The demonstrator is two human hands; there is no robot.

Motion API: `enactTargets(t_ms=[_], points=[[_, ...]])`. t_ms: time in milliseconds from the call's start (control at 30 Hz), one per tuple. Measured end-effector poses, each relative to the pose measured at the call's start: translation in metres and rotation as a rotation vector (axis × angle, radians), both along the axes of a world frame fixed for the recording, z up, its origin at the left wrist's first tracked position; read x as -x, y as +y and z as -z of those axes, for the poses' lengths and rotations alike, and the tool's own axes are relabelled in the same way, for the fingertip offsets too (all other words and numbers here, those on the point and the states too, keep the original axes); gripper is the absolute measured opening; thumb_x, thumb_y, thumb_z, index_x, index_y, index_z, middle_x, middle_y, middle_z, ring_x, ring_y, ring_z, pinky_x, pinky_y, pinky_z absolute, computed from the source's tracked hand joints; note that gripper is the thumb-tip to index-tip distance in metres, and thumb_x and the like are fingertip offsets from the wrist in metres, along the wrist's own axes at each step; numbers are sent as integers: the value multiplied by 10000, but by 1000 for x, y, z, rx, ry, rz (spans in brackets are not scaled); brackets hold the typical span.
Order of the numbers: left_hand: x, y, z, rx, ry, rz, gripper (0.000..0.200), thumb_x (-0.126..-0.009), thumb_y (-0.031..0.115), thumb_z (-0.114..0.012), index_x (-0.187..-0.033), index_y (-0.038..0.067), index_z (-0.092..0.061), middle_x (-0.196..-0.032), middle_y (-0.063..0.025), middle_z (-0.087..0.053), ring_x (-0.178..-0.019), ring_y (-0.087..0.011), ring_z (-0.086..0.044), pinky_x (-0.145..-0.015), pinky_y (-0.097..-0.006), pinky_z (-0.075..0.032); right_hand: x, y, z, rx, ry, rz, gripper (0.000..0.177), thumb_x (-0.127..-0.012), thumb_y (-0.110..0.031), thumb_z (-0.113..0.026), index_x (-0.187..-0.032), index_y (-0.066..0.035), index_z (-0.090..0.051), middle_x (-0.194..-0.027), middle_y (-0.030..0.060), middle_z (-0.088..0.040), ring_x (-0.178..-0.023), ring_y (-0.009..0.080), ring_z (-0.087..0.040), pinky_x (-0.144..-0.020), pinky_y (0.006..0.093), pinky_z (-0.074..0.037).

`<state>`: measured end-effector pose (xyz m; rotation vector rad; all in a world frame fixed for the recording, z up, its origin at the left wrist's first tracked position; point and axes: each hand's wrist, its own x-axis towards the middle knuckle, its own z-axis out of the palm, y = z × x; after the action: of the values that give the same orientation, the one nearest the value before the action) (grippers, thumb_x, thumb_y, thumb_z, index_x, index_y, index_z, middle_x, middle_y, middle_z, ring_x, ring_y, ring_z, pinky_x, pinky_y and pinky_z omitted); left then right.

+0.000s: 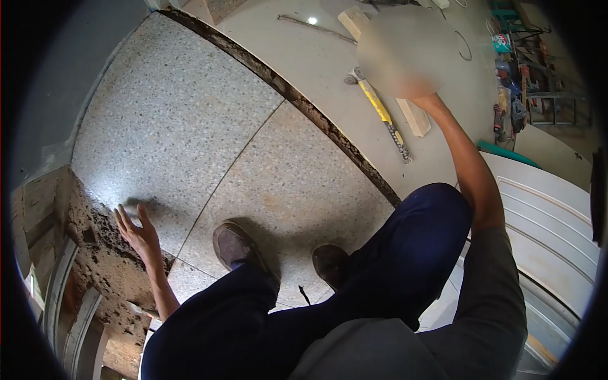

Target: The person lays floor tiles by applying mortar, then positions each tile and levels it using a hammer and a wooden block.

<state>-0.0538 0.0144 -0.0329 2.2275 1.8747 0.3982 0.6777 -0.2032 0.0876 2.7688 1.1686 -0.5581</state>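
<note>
My left hand [139,235] has its fingers spread, close over the edge of a speckled floor tile [171,114], beside a strip of bare dark soil [104,253]. Nothing shows in it. My right arm reaches out to the upper right, where a blurred patch covers most of my right hand [419,87]; I cannot tell what it holds. Just left of that hand lies a hammer [382,113] with a yellow and black handle. Close below it is the end of a pale wooden block [414,118], and another pale wood end [353,24] shows above the patch.
A dirt-filled gap [285,87] runs between the speckled tiles and the smooth floor. My shoes [237,246] stand on the tiles. A thin stick [316,29] lies at the top. Tools and bags [510,95] sit far right, above a white ridged panel [544,215].
</note>
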Motion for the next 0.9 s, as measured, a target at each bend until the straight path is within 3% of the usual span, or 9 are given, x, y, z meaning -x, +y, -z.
enactTargets(t_ms=[100, 167, 267, 367, 433, 567, 633, 800, 900], points=[[-4, 3, 0, -2, 36, 9, 758, -1027, 558, -539, -1541, 13, -418, -1608, -280, -327, -1494, -453, -308, -1189, -600, -313, -18, 1, 14, 9, -10, 21, 952, -743, -445, -776, -1440, 129, -475, -1364, 323, -597, -1287, 391, -591, -1066, 385, -478], [-6, 4, 1, -4, 14, 32, 759, -1022, 593, -521, -1586, 106, -375, -1646, -221, -289, -1511, -433, -279, -1198, -613, -297, -28, 4, 18, 5, 43, 77, 917, -734, -440, -782, -1414, 112, -510, -1334, 312, -618, -1267, 376, -606, -1050, 385, -484], [-8, 5, 3, -10, 19, 37, 742, -1029, 564, -532, -1581, 93, -378, -1642, -220, -297, -1511, -428, -281, -1194, -616, -304, -19, -3, 14, -80, 7, 102, 834, -726, -411, -797, -1348, 93, -563, -1260, 278, -656, -1182, 343, -650, -993, 383, -509], [-15, 1, -7, -32, 14, 51, 723, -1037, 537, -538, -1571, 73, -388, -1633, -225, -312, -1509, -420, -292, -1198, -614, -301, 33, -18, -20, -330, 84, 215, 717, -743, -373, -821, -1253, 82, -603, -1169, 222, -687, -1043, 295, -693, -900, 372, -543], [-15, 0, -7, -51, 6, 79, 706, -1038, 522, -547, -1558, 66, -409, -1622, -225, -334, -1510, -407, -297, -1204, -593, -303, 73, -42, -40, -380, 59, 248, 692, -758, -307, -844, -1273, 77, -584, -1143, 196, -690, -1005, 249, -690, -873, 362, -550], [-18, -1, 3, -77, -9, 121, 687, -1035, 510, -561, -1535, 54, -445, -1607, -221, -367, -1506, -395, -311, -1210, -565, -305, 137, -115, -31, -588, 227, 326, 739, -750, -160, -852, -1370, 50, -511, -1169, 193, -672, -1051, 232, -669, -900, 366, -544], [-29, -1, 4, -92, 9, 146, 680, -1033, 508, -566, -1526, 51, -460, -1599, -221, -383, -1502, -394, -321, -1210, -559, -307, 174, -145, -15, -583, 134, 228, 749, -746, -177, -849, -1374, 43, -506, -1229, 201, -621, -1119, 280, -640, -941, 397, -523], [-41, 11, 7, -118, 31, 165, 713, -1008, 535, -595, -1528, 67, -462, -1590, -223, -396, -1488, -397, -350, -1193, -570, -337, 223, -188, 7, -127, 109, 201, 829, -728, -329, -887, -1370, 21, -496, -1225, 206, -546, -1124, 399, -590, -969, 475, -492], [-45, 16, 0, -110, 3, 143, 706, -1004, 534, -603, -1526, 78, -470, -1587, -225, -399, -1485, -398, -355, -1192, -571, -340, 228, -205, 36, -210, 7, -20, 769, -733, -339, -891, -1306, 16, -521, -1193, 197, -561, -1067, 391, -612, -888, 469, -528]])
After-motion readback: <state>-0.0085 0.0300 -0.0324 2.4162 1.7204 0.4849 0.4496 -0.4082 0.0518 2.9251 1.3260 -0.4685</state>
